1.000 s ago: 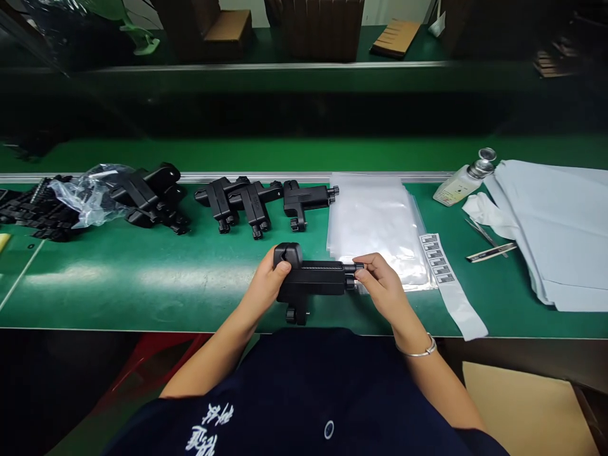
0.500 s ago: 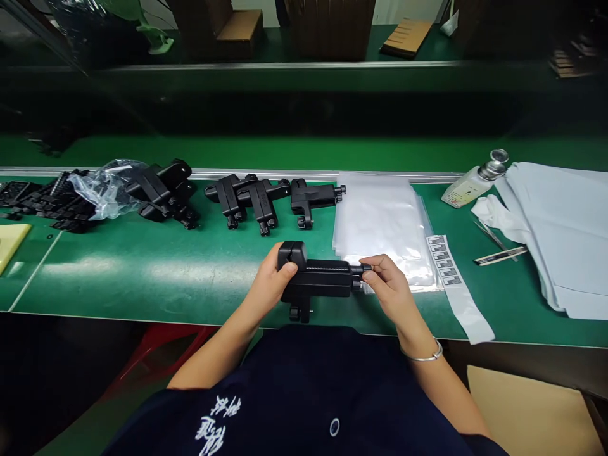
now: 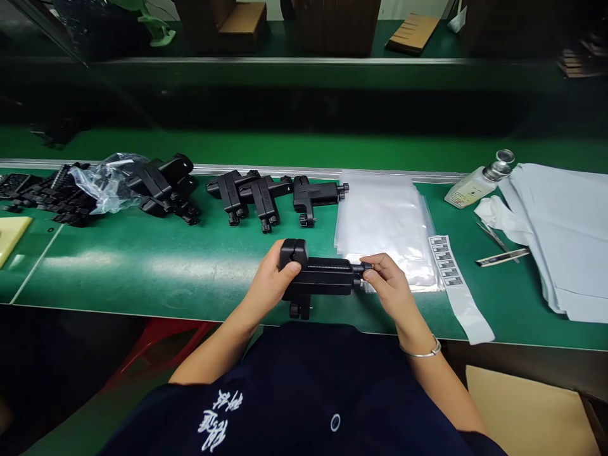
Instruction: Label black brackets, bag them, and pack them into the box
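Observation:
I hold a black plastic clamp-like part over the near edge of the green bench. My left hand is wrapped round its thick left end, thumb on top. My right hand pinches the small knob at the part's right end with thumb and fingers. A short foot with a screw hangs below the part. Three similar black parts lie in a row behind it, and more of them are piled to the left.
A stack of clear plastic bags lies right of my hands, with a strip of printed labels beside it. Farther right are a bottle, tweezers and pale cloths. At far left are a crumpled bag and small black pieces.
The hands and the part keep the same grip. The view has shifted slightly, so the bench contents sit a little more to the right.

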`<state>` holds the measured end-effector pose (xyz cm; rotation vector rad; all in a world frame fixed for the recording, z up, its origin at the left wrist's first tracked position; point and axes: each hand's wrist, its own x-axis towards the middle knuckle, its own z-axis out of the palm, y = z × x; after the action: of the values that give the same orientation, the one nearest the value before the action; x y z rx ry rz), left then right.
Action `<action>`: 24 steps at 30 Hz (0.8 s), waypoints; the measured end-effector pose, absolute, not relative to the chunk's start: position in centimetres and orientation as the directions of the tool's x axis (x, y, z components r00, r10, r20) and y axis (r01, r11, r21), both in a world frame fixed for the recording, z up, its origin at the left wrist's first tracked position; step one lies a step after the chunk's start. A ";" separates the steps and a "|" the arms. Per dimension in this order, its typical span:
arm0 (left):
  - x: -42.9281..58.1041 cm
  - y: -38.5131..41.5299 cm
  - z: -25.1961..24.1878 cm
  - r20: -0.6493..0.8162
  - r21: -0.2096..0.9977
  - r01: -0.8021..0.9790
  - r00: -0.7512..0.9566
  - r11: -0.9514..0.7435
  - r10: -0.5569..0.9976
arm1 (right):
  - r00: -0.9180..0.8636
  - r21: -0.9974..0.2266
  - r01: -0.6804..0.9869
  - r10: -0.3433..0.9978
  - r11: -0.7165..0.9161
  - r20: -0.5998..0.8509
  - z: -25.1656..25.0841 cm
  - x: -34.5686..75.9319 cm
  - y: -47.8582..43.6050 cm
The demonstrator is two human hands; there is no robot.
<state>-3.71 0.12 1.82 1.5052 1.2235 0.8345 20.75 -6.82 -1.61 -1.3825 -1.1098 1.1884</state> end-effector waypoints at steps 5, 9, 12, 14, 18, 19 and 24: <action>-3.7 0.3 0.6 -0.127 0.979 0.187 0.232 0.084 0.964 | 0.115 -0.990 0.079 0.988 -0.113 -0.104 -1.1 20.7 -6.9; -3.7 0.3 0.3 -0.157 0.978 0.172 0.247 0.116 0.956 | 0.115 -0.987 0.098 0.987 -0.125 -0.113 -1.2 20.7 -6.9; -3.8 0.5 0.4 -0.118 0.983 0.166 0.264 0.075 0.957 | 0.092 -0.991 0.076 0.990 -0.111 -0.104 -1.3 20.7 -6.9; -3.8 0.6 0.6 -0.083 0.981 0.192 0.265 0.032 0.961 | 0.075 -0.993 0.051 0.992 -0.110 -0.106 -1.4 20.7 -6.7; -3.9 0.7 0.7 -0.084 0.968 0.250 0.264 0.016 0.961 | 0.058 -0.980 0.094 0.984 -0.172 -0.168 -1.6 20.9 -6.3; -4.0 0.8 0.6 -0.094 0.971 0.239 0.266 0.029 0.959 | 0.039 -0.976 0.125 0.984 -0.176 -0.173 -1.7 21.1 -6.1; -5.6 1.4 -0.9 -0.179 0.973 0.183 0.239 0.137 0.954 | 0.041 -0.921 0.381 0.997 -0.079 -0.069 -1.2 22.0 -2.6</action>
<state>-5.60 1.41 -0.94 1.3170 1.2041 0.8196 22.00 -2.58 -1.20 -1.5652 -1.4347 1.0335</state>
